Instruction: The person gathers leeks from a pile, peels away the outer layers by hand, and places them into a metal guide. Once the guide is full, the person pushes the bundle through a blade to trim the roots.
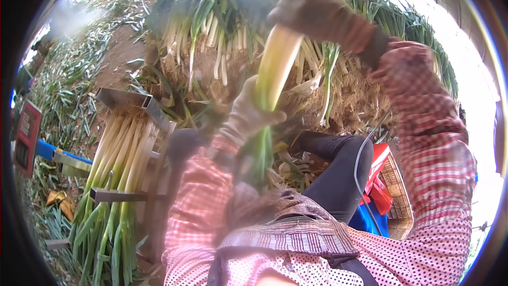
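My left hand (247,112), in a pale glove, is wrapped round the middle of a thick leek (278,63). The leek slants upward, its green leaves hanging below that hand and its white end at the top. Around the white end is my right hand (312,13), in a dark, dirty glove and blurred by motion; a tuft of pale roots shows beyond it. To my left, several leeks (119,153) lie side by side in a metal frame (127,99), root ends away from me and green leaves toward me.
Heaped leeks (211,16) with soil on their roots stretch across the far side. Leaf scraps (69,95) litter the ground at left. A red-framed panel (26,137) and a blue strip (46,150) stand beside the frame. On my right is a wicker basket (400,196) with red and blue material.
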Demonstrator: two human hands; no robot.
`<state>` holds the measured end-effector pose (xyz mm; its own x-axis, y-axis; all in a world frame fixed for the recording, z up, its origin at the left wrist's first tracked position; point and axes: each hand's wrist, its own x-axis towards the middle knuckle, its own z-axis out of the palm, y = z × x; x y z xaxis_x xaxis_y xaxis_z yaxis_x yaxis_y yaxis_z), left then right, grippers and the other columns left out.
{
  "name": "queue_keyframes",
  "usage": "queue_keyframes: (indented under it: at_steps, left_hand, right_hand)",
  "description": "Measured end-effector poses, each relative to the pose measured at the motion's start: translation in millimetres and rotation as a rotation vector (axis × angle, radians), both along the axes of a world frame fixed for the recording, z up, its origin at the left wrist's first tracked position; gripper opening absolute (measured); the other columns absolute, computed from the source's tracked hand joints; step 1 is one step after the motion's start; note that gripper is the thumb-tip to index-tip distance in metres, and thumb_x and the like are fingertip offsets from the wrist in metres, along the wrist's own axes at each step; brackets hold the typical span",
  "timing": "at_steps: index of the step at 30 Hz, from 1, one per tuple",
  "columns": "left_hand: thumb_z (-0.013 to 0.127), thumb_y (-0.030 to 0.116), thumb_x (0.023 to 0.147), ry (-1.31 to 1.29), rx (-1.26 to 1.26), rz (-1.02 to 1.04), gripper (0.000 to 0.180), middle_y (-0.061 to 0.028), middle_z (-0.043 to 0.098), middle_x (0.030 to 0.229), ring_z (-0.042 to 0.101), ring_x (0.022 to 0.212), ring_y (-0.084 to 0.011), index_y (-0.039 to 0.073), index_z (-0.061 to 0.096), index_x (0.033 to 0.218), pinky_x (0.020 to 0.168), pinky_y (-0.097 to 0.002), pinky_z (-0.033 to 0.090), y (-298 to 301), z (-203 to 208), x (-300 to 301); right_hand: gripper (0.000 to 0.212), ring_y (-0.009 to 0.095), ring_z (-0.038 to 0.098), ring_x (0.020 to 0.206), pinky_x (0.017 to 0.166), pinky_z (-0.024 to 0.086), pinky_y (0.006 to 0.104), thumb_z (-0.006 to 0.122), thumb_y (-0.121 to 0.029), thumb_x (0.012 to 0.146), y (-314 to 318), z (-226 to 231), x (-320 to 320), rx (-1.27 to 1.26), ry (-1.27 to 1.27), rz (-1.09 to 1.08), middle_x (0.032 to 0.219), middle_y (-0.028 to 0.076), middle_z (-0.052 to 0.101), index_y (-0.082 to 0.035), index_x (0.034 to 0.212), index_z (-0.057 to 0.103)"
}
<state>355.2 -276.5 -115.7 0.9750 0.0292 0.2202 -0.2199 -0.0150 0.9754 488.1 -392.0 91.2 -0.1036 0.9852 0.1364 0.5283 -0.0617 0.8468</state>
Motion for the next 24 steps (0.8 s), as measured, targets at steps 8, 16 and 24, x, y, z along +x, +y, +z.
queue_keyframes:
  at_steps: [8, 16, 24]
  left_hand:
    - [0.081, 0.029, 0.065, 0.577, 0.878, 0.302, 0.109, -0.0233, 0.038, 0.143, 0.038, 0.133, -0.0338, 0.002, 0.017, 0.148, 0.110, -0.0364, 0.033, 27, -5, -34]
    - [0.081, 0.040, 0.070, -0.687, 0.396, 0.642, 0.084, -0.0186, 0.053, 0.120, 0.064, 0.082, -0.0220, 0.000, 0.040, 0.131, 0.089, -0.0418, 0.050, -44, 103, -16]
    - [0.075, 0.025, 0.073, -0.931, 0.119, 1.032, 0.043, -0.0139, 0.060, 0.089, 0.062, 0.076, -0.0292, 0.005, 0.053, 0.104, 0.067, -0.0395, 0.052, -56, 96, 6]
  right_hand:
    - [0.015, 0.017, 0.064, 0.079, 0.083, 0.047, 0.0369, 0.063, -0.011, 0.082, -112, 138, -53, 0.323, -0.451, -0.204, 0.077, 0.003, 0.062, -0.015, 0.097, 0.060]
    - [0.012, 0.018, 0.061, 0.083, 0.083, 0.046, 0.0369, 0.063, -0.015, 0.078, -90, 139, -108, 0.230, -0.541, 0.321, 0.076, 0.001, 0.058, -0.016, 0.089, 0.059]
    - [0.015, 0.019, 0.056, 0.092, 0.086, 0.045, 0.0366, 0.060, -0.017, 0.081, -40, 149, -186, 0.206, -0.172, 0.050, 0.088, 0.002, 0.056, -0.011, 0.094, 0.056]
